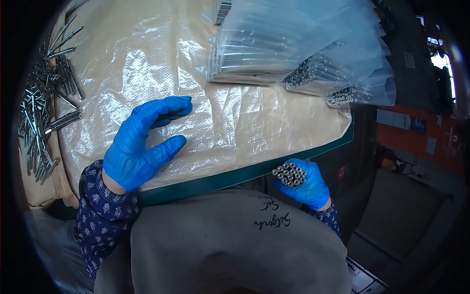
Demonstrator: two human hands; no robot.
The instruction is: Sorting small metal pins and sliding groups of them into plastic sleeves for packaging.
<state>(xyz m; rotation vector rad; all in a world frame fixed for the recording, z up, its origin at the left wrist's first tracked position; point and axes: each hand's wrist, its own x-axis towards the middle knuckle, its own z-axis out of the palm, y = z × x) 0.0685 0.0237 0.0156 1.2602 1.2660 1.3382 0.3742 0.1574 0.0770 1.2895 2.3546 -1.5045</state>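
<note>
My right hand [310, 188], in a blue glove, is closed round a bundle of metal rods [290, 174] beside the table's front edge. The round ends of the rods face up, each with a small hole in the middle; their lengths are hidden below. My left hand [142, 139], also gloved in blue, hovers over the plastic sheet with thumb and fingers apart and nothing between them. To its left lies a loose heap of shiny metal rods [36, 112], some crossing one another.
A tan woven plastic sheet [235, 122] covers the table, whose green edge [210, 182] shows in front. At the back right, clear plastic bags [254, 54] of metal rods lie stacked and overlapping. Beyond the table's right side stands an orange-red panel [416, 142].
</note>
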